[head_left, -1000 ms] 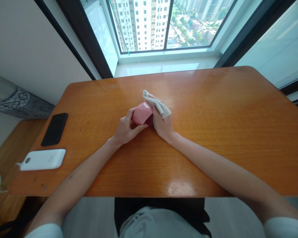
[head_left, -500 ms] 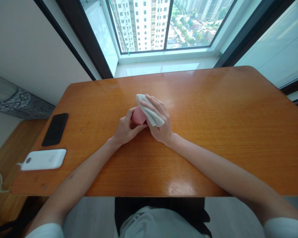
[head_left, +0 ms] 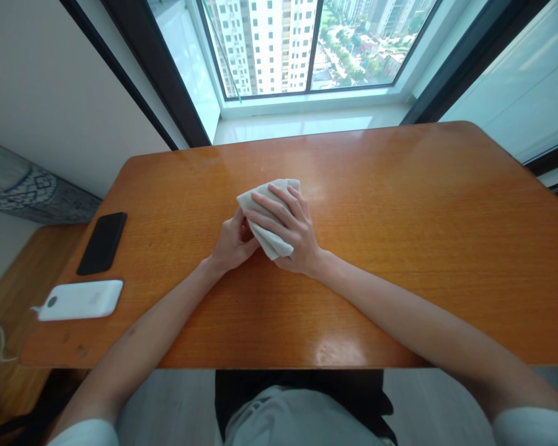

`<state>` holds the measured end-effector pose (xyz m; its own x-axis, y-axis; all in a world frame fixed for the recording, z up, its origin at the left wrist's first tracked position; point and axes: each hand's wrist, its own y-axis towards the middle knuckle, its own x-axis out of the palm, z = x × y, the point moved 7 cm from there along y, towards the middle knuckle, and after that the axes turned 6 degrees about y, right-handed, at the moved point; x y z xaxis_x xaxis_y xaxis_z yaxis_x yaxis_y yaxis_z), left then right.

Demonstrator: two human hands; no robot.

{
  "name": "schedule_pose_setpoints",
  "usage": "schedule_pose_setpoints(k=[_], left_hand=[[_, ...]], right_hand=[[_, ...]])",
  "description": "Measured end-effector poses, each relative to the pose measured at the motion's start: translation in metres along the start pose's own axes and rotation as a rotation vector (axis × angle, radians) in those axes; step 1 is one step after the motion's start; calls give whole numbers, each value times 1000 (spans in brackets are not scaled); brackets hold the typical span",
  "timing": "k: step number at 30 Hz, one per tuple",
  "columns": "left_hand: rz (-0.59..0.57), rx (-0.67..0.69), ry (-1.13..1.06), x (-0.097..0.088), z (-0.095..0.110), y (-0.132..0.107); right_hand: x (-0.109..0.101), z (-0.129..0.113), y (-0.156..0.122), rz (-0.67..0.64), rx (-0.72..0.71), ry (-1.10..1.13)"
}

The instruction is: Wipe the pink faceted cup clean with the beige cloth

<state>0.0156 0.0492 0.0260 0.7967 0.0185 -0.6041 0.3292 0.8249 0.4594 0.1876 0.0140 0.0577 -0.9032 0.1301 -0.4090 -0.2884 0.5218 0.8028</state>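
At the middle of the orange wooden table [head_left: 400, 235], my right hand [head_left: 291, 232] presses a white cloth [head_left: 263, 214] down over a small pink box, which the cloth and fingers now hide. My left hand [head_left: 230, 244] is curled against the box's left side, just under the cloth's edge, and grips it. Both forearms rest on the tabletop.
A black phone [head_left: 102, 241] lies near the table's left edge, with a white power bank [head_left: 81, 300] and its cable in front of it. A lower wooden surface [head_left: 9, 291] sits to the left. Windows run along the far side.
My right hand has swept the cloth leftward over the pink box, covering it fully. The left hand has kept its hold in the same place.
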Motion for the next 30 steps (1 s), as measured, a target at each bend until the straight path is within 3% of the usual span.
schedule_pose_setpoints(k=[2,6,8,11,13,18,25,27,30], left_hand=[[-1,-11,3,0,0,0],[1,-27,5,-1,7,3],[2,-23,5,-1,7,3],[-11,-6,-11,0,2,1],[-9,-1,-11,1,1,0],[8,-30,18,0,8,4],[-21,-16,0,2,-2,-1],[-9,-19,12,1,1,0],[16,-14,25,-1,10,4]], right_hand=[[-1,3,1,15,35,10],[-12,23,1,204,240,113],[-11,20,0,176,205,94],[-2,2,-1,26,31,5],[0,1,-1,0,21,-9],[-11,30,0,197,295,108],[1,1,-1,-38,17,-13],[-1,8,1,36,96,37],[-8,33,-1,230,330,159]])
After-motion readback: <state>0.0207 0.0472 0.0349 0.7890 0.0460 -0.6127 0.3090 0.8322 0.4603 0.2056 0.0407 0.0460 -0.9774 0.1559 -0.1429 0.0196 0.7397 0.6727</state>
